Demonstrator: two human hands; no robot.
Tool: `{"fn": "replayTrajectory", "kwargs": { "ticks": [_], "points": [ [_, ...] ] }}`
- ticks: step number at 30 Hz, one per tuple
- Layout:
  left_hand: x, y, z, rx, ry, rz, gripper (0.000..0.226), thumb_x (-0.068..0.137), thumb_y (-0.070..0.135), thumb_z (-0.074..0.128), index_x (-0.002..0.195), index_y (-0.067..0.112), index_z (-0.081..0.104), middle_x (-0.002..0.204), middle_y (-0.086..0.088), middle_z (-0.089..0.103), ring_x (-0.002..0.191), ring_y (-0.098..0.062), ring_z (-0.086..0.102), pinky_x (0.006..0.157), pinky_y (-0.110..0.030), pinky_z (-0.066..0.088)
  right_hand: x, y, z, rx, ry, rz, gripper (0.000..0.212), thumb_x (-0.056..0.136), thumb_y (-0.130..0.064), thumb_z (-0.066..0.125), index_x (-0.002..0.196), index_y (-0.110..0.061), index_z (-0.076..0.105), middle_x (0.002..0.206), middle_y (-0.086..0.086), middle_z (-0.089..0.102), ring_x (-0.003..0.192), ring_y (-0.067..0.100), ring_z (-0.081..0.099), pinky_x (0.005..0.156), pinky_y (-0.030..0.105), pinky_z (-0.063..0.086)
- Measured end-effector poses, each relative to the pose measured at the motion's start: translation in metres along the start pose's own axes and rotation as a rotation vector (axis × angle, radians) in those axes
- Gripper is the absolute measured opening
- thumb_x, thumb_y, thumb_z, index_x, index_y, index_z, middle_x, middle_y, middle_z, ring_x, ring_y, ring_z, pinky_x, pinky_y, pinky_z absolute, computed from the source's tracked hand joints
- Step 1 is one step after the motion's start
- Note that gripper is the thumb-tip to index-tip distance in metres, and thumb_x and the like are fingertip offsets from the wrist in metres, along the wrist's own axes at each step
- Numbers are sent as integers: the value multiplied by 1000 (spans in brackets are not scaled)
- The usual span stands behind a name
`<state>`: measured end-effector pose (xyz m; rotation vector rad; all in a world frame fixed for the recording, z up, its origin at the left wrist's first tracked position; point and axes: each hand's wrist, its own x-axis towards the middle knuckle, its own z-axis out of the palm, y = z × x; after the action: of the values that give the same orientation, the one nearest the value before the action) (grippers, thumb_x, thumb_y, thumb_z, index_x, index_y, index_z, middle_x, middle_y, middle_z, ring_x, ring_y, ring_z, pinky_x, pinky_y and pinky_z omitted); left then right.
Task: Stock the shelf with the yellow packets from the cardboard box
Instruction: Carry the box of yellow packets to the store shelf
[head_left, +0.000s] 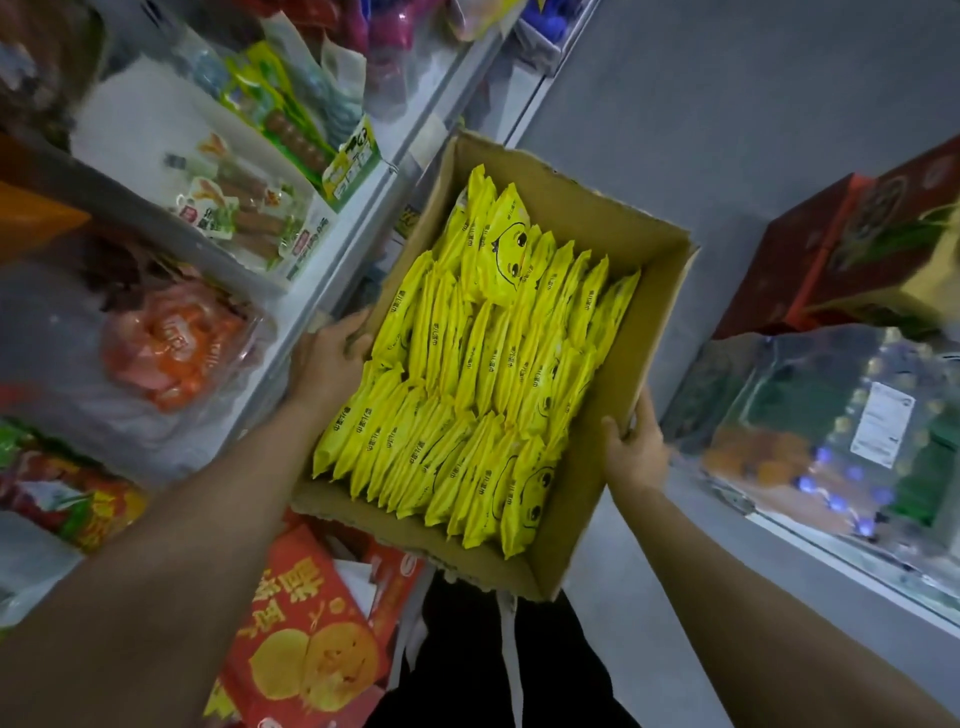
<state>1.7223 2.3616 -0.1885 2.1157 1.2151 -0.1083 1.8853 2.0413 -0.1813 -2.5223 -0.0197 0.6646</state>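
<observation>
Holding: open brown cardboard box (618, 332), both hands
Left hand (332, 358): gripping left wall
Right hand (636, 447): gripping right wall
Inside: upright yellow plastic packets (483, 374), packed rows
Left: white shelf (358, 208), snacks

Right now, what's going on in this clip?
A person is holding an open cardboard box with both hands in a shop aisle. The left hand grips the box's left wall, and the right hand grips the right wall. The box is packed with yellow packets standing on edge in rows. None has been taken out yet. Shelves of wrapped snacks stand to the left, and a red carton sits below the box.
</observation>
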Motion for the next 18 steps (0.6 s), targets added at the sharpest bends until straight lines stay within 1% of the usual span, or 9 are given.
{"fn": "replayTrajectory", "kwargs": {
  "ticks": [1, 4, 7, 10, 13, 14, 16, 17, 18],
  "points": [
    [0, -1, 1, 1, 7, 2, 43, 92, 20, 62, 134, 29, 58, 120, -15, 67, 111, -34, 61, 89, -33, 46, 0, 1, 0, -3, -2, 5, 69, 95, -15, 55, 153, -37, 27, 95, 20, 69, 74, 35, 65, 68, 39, 53],
    [-1, -3, 3, 6, 19, 7, 44, 92, 24, 62, 134, 33, 56, 115, -18, 68, 106, -37, 62, 88, -39, 50, 0, 3, -1, 3, -26, 15, 69, 96, -20, 56, 153, -40, 23, 91, 18, 69, 71, 33, 65, 66, 40, 55],
    [-5, 1, 5, 25, 14, -38, 43, 94, 26, 58, 135, 38, 54, 115, -20, 65, 105, -39, 60, 88, -43, 50, -2, 0, -5, -5, -49, 32, 70, 97, -24, 56, 154, -41, 19, 88, 17, 67, 72, 33, 64, 64, 35, 48],
    [-13, 11, 3, 42, 15, -63, 42, 98, 27, 52, 138, 39, 50, 120, -20, 62, 106, -41, 58, 90, -47, 49, -5, -8, -12, 5, -94, 58, 71, 98, -28, 56, 154, -44, 16, 87, 14, 66, 74, 31, 65, 67, 41, 54],
    [-28, 23, -3, 53, 5, -57, 44, 100, 27, 48, 144, 31, 45, 126, -21, 61, 109, -43, 57, 89, -47, 47, 0, -12, -22, -22, -193, 118, 70, 98, -32, 56, 153, -46, 15, 88, 11, 66, 77, 31, 67, 71, 47, 59],
    [-34, 27, -7, 46, 3, -48, 44, 100, 29, 48, 145, 28, 44, 127, -21, 61, 110, -43, 57, 89, -47, 46, 3, -14, -27, -19, -230, 127, 68, 98, -31, 56, 153, -43, 17, 92, 12, 67, 78, 32, 68, 73, 48, 60],
    [-47, 36, -12, 13, 2, -39, 44, 100, 32, 48, 144, 24, 44, 127, -19, 62, 112, -42, 57, 90, -46, 46, 8, -23, -39, -8, -310, 132, 62, 100, -26, 55, 153, -33, 24, 106, 17, 67, 80, 32, 69, 69, 43, 60],
    [-52, 41, -15, -10, 7, -40, 44, 100, 32, 49, 143, 23, 45, 127, -18, 62, 113, -40, 57, 91, -45, 46, 12, -28, -45, -24, -356, 129, 57, 100, -24, 55, 151, -27, 29, 108, 19, 66, 80, 32, 69, 66, 40, 59],
    [-58, 47, -17, -34, 11, -47, 43, 100, 32, 50, 142, 22, 47, 127, -16, 62, 114, -39, 57, 91, -44, 46, 15, -34, -52, -60, -398, 119, 51, 100, -23, 55, 147, -20, 36, 106, 21, 66, 82, 33, 69, 66, 39, 59]
  ]
}}
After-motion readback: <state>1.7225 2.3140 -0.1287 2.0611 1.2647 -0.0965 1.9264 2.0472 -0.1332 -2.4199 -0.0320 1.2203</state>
